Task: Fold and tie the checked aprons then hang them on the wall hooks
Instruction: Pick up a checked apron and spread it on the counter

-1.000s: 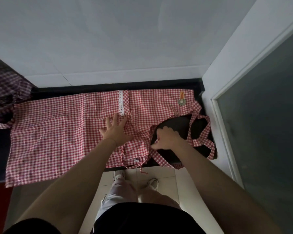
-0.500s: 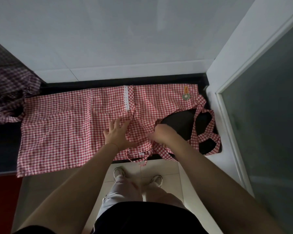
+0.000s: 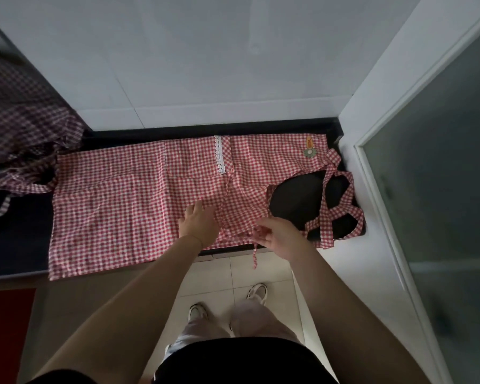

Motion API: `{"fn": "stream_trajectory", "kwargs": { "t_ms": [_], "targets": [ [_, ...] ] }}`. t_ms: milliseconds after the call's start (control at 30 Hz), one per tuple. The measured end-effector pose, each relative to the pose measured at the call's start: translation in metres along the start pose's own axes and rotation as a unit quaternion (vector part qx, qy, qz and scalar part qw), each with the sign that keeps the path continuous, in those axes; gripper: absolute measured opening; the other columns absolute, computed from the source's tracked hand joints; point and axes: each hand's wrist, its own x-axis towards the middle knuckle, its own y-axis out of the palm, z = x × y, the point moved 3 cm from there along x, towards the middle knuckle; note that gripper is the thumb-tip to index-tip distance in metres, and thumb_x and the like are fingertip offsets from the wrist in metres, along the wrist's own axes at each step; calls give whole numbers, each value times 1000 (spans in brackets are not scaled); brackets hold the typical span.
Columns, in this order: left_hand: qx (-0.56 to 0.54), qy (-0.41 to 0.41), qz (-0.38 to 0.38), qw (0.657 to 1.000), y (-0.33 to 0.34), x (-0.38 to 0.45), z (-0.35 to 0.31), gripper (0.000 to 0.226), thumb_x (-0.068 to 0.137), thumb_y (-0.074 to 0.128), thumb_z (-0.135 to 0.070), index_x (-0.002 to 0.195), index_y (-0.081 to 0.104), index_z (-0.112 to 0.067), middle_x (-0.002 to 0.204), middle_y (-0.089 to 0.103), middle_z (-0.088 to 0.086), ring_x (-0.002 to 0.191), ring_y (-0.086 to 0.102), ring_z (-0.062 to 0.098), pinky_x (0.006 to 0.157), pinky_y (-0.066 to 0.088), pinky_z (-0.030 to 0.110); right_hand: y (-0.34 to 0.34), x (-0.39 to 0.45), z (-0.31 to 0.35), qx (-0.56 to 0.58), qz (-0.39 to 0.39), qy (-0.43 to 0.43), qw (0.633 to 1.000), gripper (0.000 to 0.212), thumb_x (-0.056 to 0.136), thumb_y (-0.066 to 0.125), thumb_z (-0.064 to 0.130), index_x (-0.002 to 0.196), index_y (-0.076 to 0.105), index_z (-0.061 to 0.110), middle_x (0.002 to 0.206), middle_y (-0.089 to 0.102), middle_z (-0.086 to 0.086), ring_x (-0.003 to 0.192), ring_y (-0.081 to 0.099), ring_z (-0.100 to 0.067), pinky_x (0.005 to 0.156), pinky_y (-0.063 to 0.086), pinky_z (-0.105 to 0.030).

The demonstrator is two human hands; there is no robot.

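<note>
A red-and-white checked apron [image 3: 117, 206] lies spread flat across a black counter [image 3: 17, 245], with a white lace strip [image 3: 220, 155] and an orange badge [image 3: 309, 145] near its far edge. Its neck strap [image 3: 341, 206] loops over the counter at the right. My left hand [image 3: 198, 224] presses flat on the cloth near the front edge. Just to its right, my right hand [image 3: 279, 236] pinches the apron's waist tie [image 3: 255, 254], whose loose end hangs off the counter's front.
A second, darker checked apron [image 3: 25, 128] lies bunched at the counter's left end. White tiled wall [image 3: 205, 65] rises behind. A frosted glass door [image 3: 441, 189] in a white frame stands at the right. My feet stand on pale floor tiles below; a red panel [image 3: 6, 328] sits low at the left.
My right hand moved from the strap area toward the front edge and picked up the waist tie. My left hand slid nearer along the cloth toward the counter's front.
</note>
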Motion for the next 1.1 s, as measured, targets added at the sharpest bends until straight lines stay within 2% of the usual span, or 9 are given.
{"fn": "stream_trajectory", "kwargs": {
  "t_ms": [67, 167, 267, 367, 467, 633, 733, 933, 1100],
  "targets": [
    [-15, 14, 25, 999, 2, -4, 4, 56, 98, 46, -27, 152, 28, -26, 165, 6, 9, 151, 3, 36, 116, 19, 62, -1, -12, -8, 23, 38, 8, 999, 4, 94, 63, 8, 93, 60, 5, 67, 55, -3, 63, 51, -15, 69, 55, -28],
    [-22, 33, 47, 998, 0, -5, 9, 69, 95, 55, -34, 155, 22, -26, 166, -1, 9, 152, -4, 35, 119, 16, 62, -17, -23, -28, -12, 12, 95, 995, 32, 95, 65, 33, 83, 68, 5, 65, 58, -3, 48, 38, -9, 59, 34, -23],
    [22, 52, 70, 996, 1, -7, 13, 87, 86, 68, -45, 156, 19, -29, 165, -6, 10, 151, -6, 36, 118, 15, 60, -35, -33, -46, -239, -16, 178, 954, 33, 101, 55, 32, 82, 60, 6, 68, 58, -6, 44, 43, -10, 45, 33, -21],
    [77, 80, 61, 992, 5, -12, 13, 90, 82, 73, -41, 153, 20, -30, 164, -6, 12, 150, -5, 40, 117, 16, 60, -40, -34, -39, -513, -102, 64, 850, 32, 101, 48, 9, 70, 43, 12, 65, 45, -2, 44, 45, -6, 39, 38, -13],
    [77, 100, 14, 992, 10, -18, 12, 74, 83, 73, -30, 146, 33, -26, 161, 6, 11, 149, 9, 38, 116, 24, 58, -30, -21, -25, -520, -177, -86, 831, 34, 97, 48, 3, 65, 41, 9, 65, 39, -3, 56, 39, -11, 55, 37, -17],
    [80, 139, -55, 985, 14, -31, 14, 36, 91, 60, -24, 127, 54, -21, 138, 43, 5, 131, 38, 24, 111, 39, 45, -6, -10, -17, -363, -188, -137, 902, 18, 100, 53, 28, 108, 57, 12, 98, 64, -3, 89, 63, -19, 64, 45, -26],
    [53, 147, -67, 985, 15, -34, 18, 26, 97, 53, -23, 121, 59, -16, 129, 50, 4, 122, 42, 21, 104, 45, 36, 1, -3, -19, -252, -181, -100, 945, 19, 97, 58, 22, 105, 63, 5, 101, 71, -9, 83, 68, -19, 63, 51, -24],
    [55, 157, -48, 985, 10, -31, 24, 22, 97, 59, -25, 117, 66, -18, 129, 51, 2, 123, 44, 20, 111, 39, 34, 6, 5, -17, -238, -180, -58, 953, 18, 91, 66, 25, 84, 63, 8, 77, 63, -8, 73, 59, -19, 71, 50, -32],
    [65, 152, -32, 986, 5, -28, 27, 20, 96, 62, -17, 113, 71, -17, 126, 54, 0, 120, 47, 17, 110, 42, 32, 9, 7, -10, -279, -190, -18, 941, 26, 92, 67, 33, 94, 67, 8, 84, 71, -4, 76, 66, -17, 74, 52, -31]
  ]
}}
